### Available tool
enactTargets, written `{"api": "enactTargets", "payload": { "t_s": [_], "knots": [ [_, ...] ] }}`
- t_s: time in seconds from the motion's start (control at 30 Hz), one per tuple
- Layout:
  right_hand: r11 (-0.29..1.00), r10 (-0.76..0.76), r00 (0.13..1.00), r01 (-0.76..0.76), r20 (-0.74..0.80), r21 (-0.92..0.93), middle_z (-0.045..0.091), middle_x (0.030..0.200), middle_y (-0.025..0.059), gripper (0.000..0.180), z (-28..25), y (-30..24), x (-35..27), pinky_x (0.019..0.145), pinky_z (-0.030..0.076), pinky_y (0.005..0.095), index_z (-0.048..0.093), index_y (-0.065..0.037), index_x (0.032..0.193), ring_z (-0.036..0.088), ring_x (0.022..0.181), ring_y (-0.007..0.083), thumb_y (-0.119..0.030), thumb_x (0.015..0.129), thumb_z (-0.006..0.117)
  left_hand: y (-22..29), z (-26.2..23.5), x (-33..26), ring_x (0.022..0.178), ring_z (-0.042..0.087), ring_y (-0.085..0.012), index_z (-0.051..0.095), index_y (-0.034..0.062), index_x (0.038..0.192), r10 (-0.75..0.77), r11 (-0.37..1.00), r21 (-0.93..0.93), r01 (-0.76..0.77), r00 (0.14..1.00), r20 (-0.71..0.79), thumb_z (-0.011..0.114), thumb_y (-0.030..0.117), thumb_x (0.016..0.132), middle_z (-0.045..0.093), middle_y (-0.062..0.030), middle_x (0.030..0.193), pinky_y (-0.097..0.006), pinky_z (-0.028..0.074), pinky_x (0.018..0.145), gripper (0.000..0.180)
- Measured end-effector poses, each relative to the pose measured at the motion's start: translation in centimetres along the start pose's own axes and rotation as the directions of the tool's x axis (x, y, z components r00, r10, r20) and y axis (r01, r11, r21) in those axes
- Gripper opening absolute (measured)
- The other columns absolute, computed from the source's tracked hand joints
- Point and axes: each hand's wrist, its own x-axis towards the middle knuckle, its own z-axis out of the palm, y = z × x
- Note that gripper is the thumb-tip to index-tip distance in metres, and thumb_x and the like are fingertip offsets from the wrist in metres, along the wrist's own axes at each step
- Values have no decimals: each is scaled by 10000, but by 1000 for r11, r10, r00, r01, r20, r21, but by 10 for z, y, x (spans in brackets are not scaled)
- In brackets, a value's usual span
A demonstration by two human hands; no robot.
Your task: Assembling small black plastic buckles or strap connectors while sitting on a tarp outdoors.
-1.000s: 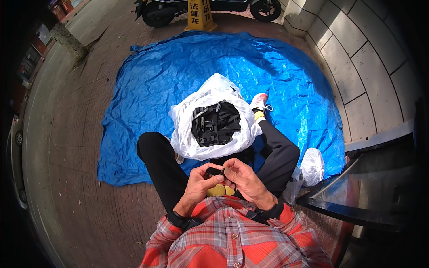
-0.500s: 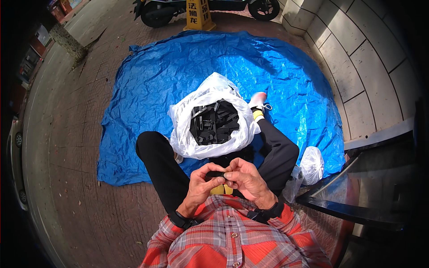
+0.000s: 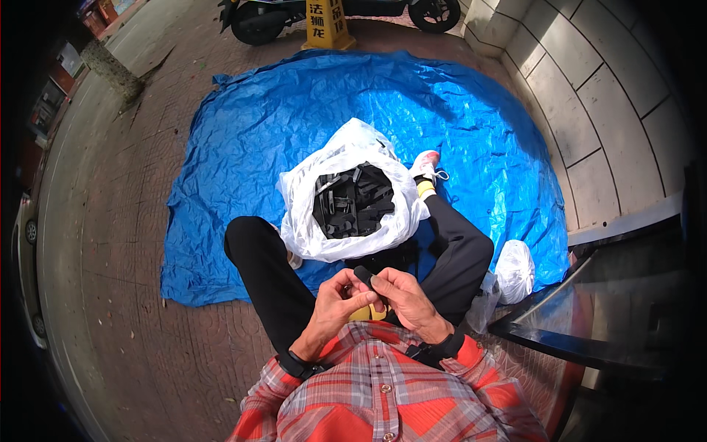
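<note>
Fingers (image 3: 361, 300): bare, both hands
Shirt (image 3: 353, 412): plaid, red + grey w/ thin pale lines, torso side of fingers
Buttons (image 3: 386, 388): small, round, in a row down shirt ctr, just below fingers
L sleeve (image 3: 266, 384): long, same plaid, down-left of fingers
R sleeve (image 3: 475, 361): ditto, down-right of fingers
L wristband (image 3: 297, 365): blk, chunky, btwn fingers & cuff
R wristband (image 3: 447, 348): blk, same type, other side of fingers
Trousers (image 3: 258, 258): plain blk, full-length, legs both sides of fingers
R sock (image 3: 426, 189): yellow, blk band, well beyond fingers
R shoe (image 3: 427, 161): wht + pinkish-red toe, wht laces, farthest from fingers
L shoe (image 3: 294, 261): mostly hidden, pale edge only, up-left of fingers
</note>
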Motion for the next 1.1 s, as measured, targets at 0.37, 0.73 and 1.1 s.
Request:
{"api": "enactTargets", "payload": {
  "t_s": [0.37,0.73,1.1],
  "knots": [
    [968,-32,998,16,-60,-249,552,738,55,192,-25,22,-11,440,410,216,481,-18,898,494,536,74,-208,898,516,-23,-13,16,527,396,-37,542,62,865,-91,992,84,89,996,21,565,135,862,553,-6,711,-160,282,470,76],
    [349,-647,594,-326,-478,-879,590,757,146,130,-193,75,84,612,497,305,526,24,932,633,692,223,-37,820,500,-26,-33,14,554,489,-97,398,-14,1111,-383,902,-220,370,924,-16,328,70,931,584,-174,934,-193,364,466,211],
    [401,-585,789,82,-186,-913,583,688,214,218,-59,5,193,616,474,399,484,-3,856,606,675,353,-61,697,623,-11,-50,8,552,492,-68,499,-9,995,-253,965,-103,242,961,-108,472,92,898,598,-81,826,-177,356,438,143]
  ]
}}
